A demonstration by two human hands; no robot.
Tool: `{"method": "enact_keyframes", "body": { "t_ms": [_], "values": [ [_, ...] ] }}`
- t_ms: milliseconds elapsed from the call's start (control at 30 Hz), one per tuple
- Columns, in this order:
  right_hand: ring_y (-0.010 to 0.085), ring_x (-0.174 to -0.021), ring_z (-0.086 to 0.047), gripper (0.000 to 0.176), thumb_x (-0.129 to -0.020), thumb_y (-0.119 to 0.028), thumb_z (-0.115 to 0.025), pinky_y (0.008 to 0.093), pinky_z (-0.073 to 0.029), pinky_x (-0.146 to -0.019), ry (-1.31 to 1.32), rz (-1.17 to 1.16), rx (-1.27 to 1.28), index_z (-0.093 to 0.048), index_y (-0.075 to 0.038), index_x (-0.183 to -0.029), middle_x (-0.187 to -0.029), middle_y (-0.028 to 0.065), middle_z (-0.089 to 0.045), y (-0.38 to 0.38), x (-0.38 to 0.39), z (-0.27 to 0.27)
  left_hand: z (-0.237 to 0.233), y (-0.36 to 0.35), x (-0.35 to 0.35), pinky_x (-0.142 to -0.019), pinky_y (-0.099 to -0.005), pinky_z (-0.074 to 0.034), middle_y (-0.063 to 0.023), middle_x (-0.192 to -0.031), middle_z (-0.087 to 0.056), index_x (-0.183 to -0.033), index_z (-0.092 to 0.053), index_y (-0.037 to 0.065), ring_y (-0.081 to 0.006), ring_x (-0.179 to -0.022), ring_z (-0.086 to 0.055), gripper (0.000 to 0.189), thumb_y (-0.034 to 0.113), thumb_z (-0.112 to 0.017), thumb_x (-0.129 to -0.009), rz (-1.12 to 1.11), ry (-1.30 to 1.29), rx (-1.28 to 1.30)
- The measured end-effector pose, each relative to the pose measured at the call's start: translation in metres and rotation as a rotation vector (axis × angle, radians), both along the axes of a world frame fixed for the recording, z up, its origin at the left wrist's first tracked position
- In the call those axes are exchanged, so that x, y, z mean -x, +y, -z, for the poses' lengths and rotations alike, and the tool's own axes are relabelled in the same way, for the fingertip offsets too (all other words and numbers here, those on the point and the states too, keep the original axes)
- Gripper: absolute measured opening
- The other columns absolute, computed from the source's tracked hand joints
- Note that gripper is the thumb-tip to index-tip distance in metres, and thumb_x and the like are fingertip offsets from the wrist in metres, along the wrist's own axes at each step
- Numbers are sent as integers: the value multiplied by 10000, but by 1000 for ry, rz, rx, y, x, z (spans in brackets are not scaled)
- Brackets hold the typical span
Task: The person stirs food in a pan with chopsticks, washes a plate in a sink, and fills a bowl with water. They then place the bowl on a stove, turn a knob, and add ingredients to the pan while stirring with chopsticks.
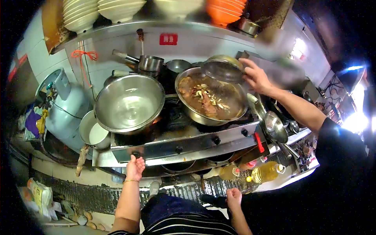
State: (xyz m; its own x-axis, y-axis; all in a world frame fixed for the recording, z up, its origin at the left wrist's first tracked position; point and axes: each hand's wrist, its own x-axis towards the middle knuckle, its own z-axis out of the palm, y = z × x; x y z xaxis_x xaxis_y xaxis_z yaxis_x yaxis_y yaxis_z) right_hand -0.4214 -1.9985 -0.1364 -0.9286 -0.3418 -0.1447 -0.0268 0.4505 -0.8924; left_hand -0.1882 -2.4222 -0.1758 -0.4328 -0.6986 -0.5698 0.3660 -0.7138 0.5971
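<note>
Hands: left hand (135,167) closed on stove knob (136,154) below steel wok (129,102), right hand (234,197) curled shut, nothing seen held, lid (223,69) held over stew pot (211,100) by co-worker's hand (256,76)

Bears two pale characters, too blurred to make out, on a small red label (168,38) stuck to the far steel wall (205,42) just under the shelf (156,26) of stacked bowls (119,9), above the stove (184,144), and offers nothing else legible anywhere, neither brand nor number.
</note>
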Motion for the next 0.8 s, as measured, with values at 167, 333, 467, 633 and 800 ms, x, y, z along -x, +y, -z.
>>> {"method": "enact_keyframes", "body": {
  "t_ms": [167, 333, 467, 633, 800],
  "values": [
    [97, -580, -513, 124, -803, -112, -644, 262, -436, -542, 4, -54, -4, -604, -11, -742, -654, 29, -580, -12, -10, 2, -9, 1, -4, -522, -237, -466, -26, -744, -627, -946, -602, 31, -116, -610, -581, 462, 468, -452, -941, 56, -87, 25],
    [72, -574, -485, 117, -808, -86, -637, 239, -414, -528, 11, -16, 110, -589, -17, -728, -635, -2, -552, -19, -1, 3, -11, -3, -8, -542, -238, -442, -2, -766, -638, -962, -616, 60, -99, -622, -573, 446, 475, -453, -939, 126, -98, 20],
    [50, -569, -475, 132, -816, -76, -620, 213, -390, -511, -96, 26, 221, -568, -43, -699, -642, -13, -546, -34, -17, -32, -12, -6, -12, -559, -241, -429, 12, -771, -638, -979, -620, 77, -91, -637, -568, 436, 479, -459, -936, 178, -143, 34],
    [124, -616, -550, 181, -813, -157, -644, 287, -461, -588, -18, 6, 63, -587, 7, -764, -676, 59, -608, -20, -5, 13, -8, -8, -17, -578, -240, -423, 14, -784, -637, -1004, -612, 64, -92, -658, -562, 446, 482, -478, -925, 220, -106, 51],
    [86, -621, -530, 145, -811, -114, -646, 260, -443, -563, -9, 34, 64, -582, -5, -740, -663, 34, -588, -42, -7, -6, 1, -14, -22, -622, -257, -413, 0, -800, -633, -1042, -598, 53, -103, -676, -556, 478, 501, -517, -898, 253, -77, 79]
  ]
}}
